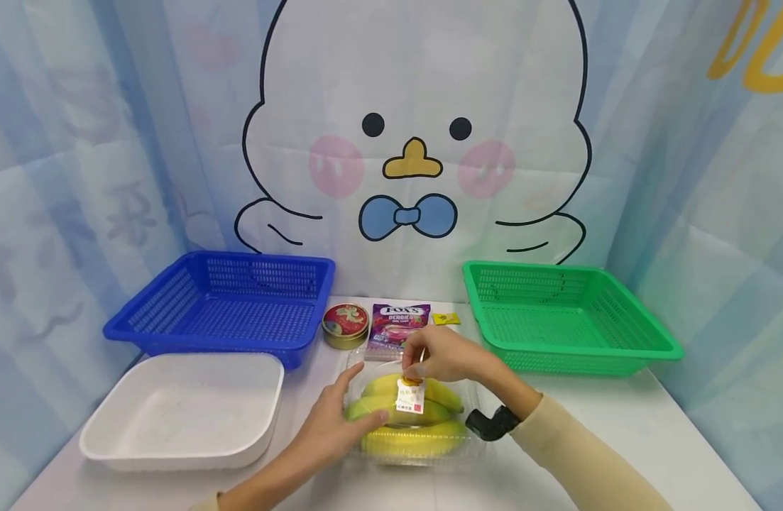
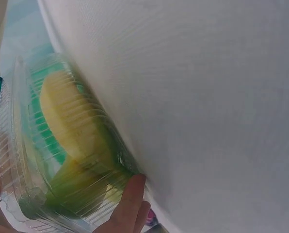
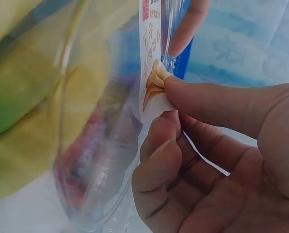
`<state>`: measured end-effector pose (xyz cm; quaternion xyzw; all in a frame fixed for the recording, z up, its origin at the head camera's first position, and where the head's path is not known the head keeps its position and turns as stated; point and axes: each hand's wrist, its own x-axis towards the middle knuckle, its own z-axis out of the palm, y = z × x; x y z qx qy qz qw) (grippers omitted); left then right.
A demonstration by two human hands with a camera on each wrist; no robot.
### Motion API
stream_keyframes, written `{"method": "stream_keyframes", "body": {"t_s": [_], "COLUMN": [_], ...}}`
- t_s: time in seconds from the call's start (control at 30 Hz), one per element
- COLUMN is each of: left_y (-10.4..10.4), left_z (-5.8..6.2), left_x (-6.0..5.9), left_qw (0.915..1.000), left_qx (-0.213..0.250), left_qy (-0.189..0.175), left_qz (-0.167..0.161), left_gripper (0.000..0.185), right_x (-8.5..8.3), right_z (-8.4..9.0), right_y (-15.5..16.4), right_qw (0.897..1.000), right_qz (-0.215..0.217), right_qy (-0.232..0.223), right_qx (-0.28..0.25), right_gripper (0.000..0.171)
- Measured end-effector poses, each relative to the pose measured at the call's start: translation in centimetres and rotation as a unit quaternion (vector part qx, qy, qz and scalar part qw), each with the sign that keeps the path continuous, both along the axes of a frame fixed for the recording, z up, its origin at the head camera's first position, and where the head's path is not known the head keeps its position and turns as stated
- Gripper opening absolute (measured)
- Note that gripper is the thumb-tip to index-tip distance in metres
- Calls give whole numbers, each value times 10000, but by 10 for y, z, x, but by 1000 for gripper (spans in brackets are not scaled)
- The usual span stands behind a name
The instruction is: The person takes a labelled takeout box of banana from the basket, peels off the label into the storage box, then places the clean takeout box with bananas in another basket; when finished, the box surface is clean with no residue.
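Note:
A clear plastic clamshell box (image 1: 422, 458) with bananas (image 1: 409, 438) inside stands on the table at the front middle. On its lid is a white sticker label (image 1: 409, 399) with printed characters and a picture of bananas. My right hand (image 1: 447, 353) pinches the label's far end between thumb and fingers; in the right wrist view that end of the label (image 3: 152, 51) stands off the lid. My left hand (image 1: 335, 419) rests against the box's left side, thumb lying over the lid. In the left wrist view its straight fingers (image 2: 130, 201) touch the box wall.
Behind the box lie a round red tin (image 1: 346, 323), a purple candy bag (image 1: 399, 323) and a small yellow packet (image 1: 446, 319). A blue basket (image 1: 263, 341) and a white tub (image 1: 193, 451) stand left, a green basket (image 1: 570, 358) right. A printed curtain (image 1: 417, 270) hangs behind.

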<state>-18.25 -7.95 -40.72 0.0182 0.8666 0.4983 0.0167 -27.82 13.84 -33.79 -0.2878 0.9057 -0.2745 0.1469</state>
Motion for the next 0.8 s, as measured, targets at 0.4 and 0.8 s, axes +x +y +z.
{"method": "stream_keyframes", "body": {"t_s": [0.4, 0.8], "left_y": [0, -1], "left_z": [1, 2], "left_x": [-3, -2], "left_qw": [9996, 9995], "left_qx": [-261, -312], "left_qy": [92, 53], "left_qz": [-78, -69], "left_gripper": [93, 93], "right_x": [4, 9], "right_z": [4, 4], "right_y": [5, 8], "right_qw": [9995, 9992], "right_qz": [207, 187], "right_qy": [-33, -89], "right_qx": [-224, -337], "right_gripper": [13, 13]}}
